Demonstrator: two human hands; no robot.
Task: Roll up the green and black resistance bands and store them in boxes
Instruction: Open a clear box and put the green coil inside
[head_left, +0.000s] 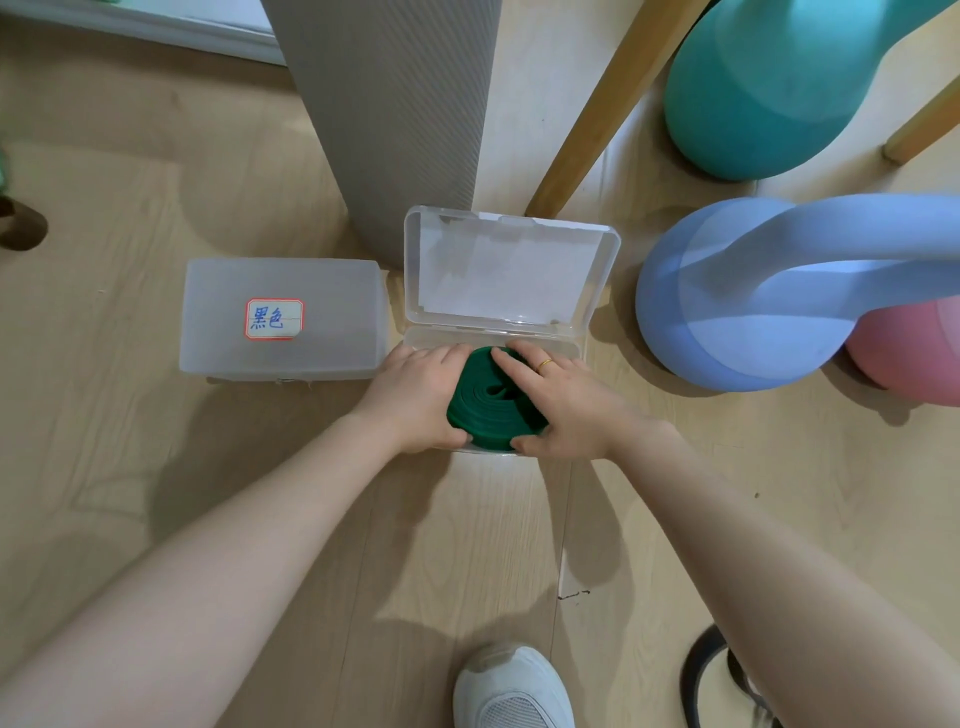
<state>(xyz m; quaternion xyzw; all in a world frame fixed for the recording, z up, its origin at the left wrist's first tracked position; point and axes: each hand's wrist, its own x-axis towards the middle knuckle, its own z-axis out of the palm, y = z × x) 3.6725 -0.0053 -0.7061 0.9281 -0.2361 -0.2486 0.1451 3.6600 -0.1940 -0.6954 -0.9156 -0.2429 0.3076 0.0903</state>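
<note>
The rolled green resistance band (488, 402) lies in the bottom half of an open clear plastic box (511, 275), whose lid stands up behind it. My left hand (418, 397) holds the roll's left side, thumb curled under its near edge. My right hand (563, 397) grips the right side, fingers lying across the top and thumb at the near edge. A second clear box (283, 317), closed and bearing a red-framed handwritten label, sits to the left. The black band (698, 670) lies loose on the floor at the lower right, partly hidden by my right forearm.
A grey rolled mat (395, 114) stands upright just behind the boxes. A wooden leg (602, 109) slants beside it. Blue (737, 301), pink (909, 353) and teal (769, 88) kettlebells sit on the right. A white shoe (511, 686) is at the bottom edge.
</note>
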